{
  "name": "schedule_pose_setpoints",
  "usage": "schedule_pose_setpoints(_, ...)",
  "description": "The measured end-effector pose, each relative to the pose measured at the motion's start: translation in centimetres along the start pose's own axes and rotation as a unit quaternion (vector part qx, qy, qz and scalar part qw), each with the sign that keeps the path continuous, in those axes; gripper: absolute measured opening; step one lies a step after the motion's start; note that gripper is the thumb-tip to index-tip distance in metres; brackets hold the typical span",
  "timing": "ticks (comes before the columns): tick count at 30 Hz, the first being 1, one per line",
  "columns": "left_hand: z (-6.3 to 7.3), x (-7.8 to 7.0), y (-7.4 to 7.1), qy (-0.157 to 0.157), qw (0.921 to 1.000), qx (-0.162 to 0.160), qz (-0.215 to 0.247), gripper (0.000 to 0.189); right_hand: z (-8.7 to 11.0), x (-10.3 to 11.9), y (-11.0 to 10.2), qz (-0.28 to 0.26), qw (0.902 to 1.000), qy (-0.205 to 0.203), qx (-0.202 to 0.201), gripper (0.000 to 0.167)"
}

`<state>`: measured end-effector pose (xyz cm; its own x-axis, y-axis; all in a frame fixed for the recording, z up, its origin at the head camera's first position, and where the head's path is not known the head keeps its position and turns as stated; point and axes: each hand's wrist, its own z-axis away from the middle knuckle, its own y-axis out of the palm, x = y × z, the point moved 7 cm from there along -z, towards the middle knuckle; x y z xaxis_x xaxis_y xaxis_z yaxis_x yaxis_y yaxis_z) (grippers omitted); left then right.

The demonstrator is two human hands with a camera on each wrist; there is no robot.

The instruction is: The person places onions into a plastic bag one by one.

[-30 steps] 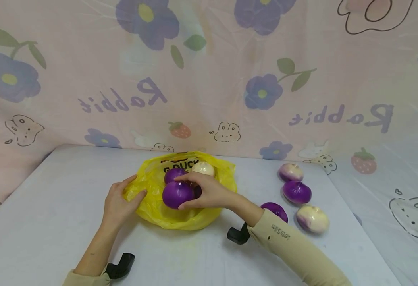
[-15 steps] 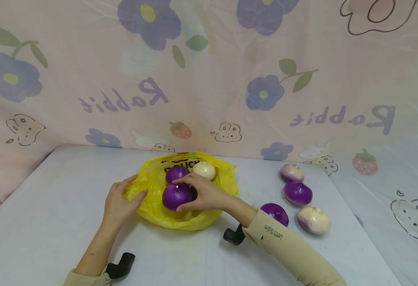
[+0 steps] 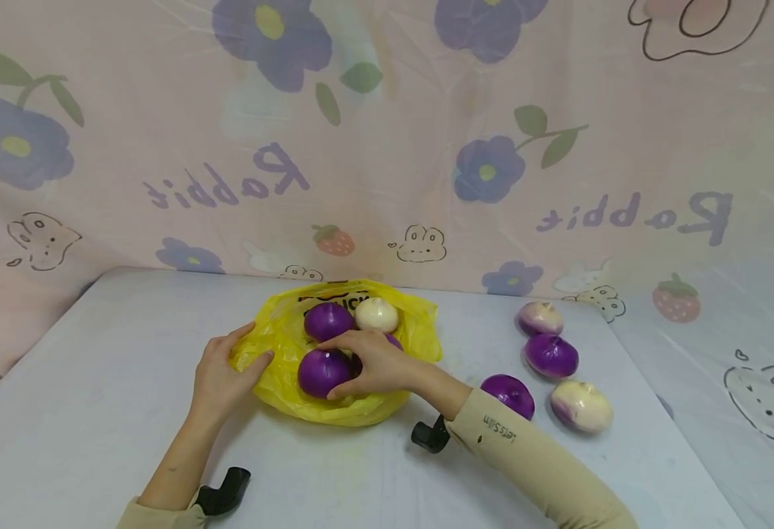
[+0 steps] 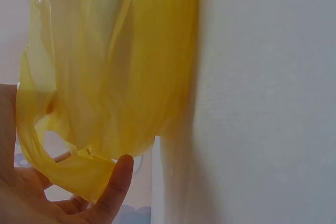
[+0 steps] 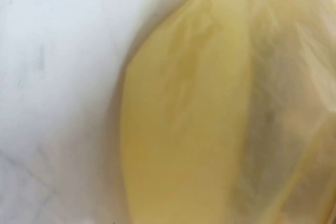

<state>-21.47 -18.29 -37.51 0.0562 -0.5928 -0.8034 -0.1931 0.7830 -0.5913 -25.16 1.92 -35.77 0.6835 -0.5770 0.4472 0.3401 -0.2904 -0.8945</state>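
Observation:
An open yellow plastic bag (image 3: 274, 389) sits mid-table in the head view. My left hand (image 3: 223, 375) holds its left edge; in the left wrist view the thumb (image 4: 122, 174) lies on one side of the plastic, with fingers behind. Inside the bag, my right hand (image 3: 380, 361) grips a shiny purple onion (image 3: 320, 373) at the front. Behind it lie another purple onion (image 3: 328, 321) and a whitish bulb (image 3: 377, 316). Part of a further purple one (image 3: 394, 341) shows past the right hand. The right wrist view has only the bag's side (image 5: 184, 108); the hand is out of sight there.
Right of the bag, on the white table (image 3: 129, 353), lie a purple onion (image 3: 509, 395) beside my sleeve, another purple onion (image 3: 550, 356), and two white-purple bulbs, one farther back (image 3: 540, 318) and one nearer (image 3: 581, 406). A printed curtain (image 3: 387, 162) hangs behind.
My right hand has lowered the purple onion slightly toward the bag's front, uncovering more of the bulbs behind. The left hand has stayed at the bag's edge.

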Motion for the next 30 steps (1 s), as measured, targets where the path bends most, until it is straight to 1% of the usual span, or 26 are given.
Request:
schedule_pose_setpoints(4,0.0,0.0,0.0,-0.002,1.0000,0.001,-0.001,0.061,0.2,0.0,-0.6,-0.005,0.9997,-0.018,-0.019,0.067)
schedule_pose_setpoints(8,0.0,-0.1,0.1,0.000,1.0000,0.003,-0.002,0.061,0.7,-0.3,-1.2,-0.034,0.9983,-0.027,-0.039,0.068)
schedule_pose_setpoints(14,-0.1,0.0,0.0,0.005,1.0000,0.001,-0.007,0.061,2.0,-1.0,-2.4,-0.068,0.9945,-0.035,-0.070,0.066)
schedule_pose_setpoints(19,-0.1,-0.1,-0.1,0.005,1.0000,0.002,-0.007,0.061,3.3,-1.8,-3.8,-0.134,0.9863,-0.007,-0.096,0.065)
schedule_pose_setpoints(21,-0.1,-0.1,-0.1,0.007,0.9999,0.000,-0.010,0.061,3.9,-2.2,-4.2,-0.149,0.9830,0.004,-0.107,0.066)
schedule_pose_setpoints(23,-0.2,-0.1,-0.1,0.009,0.9999,-0.003,-0.010,0.060,4.4,-2.5,-4.6,-0.150,0.9815,0.013,-0.118,0.066)
schedule_pose_setpoints(30,-0.2,-0.1,0.2,0.003,1.0000,0.000,-0.004,0.061,6.2,-3.8,-5.6,-0.119,0.9805,0.039,-0.151,0.065)
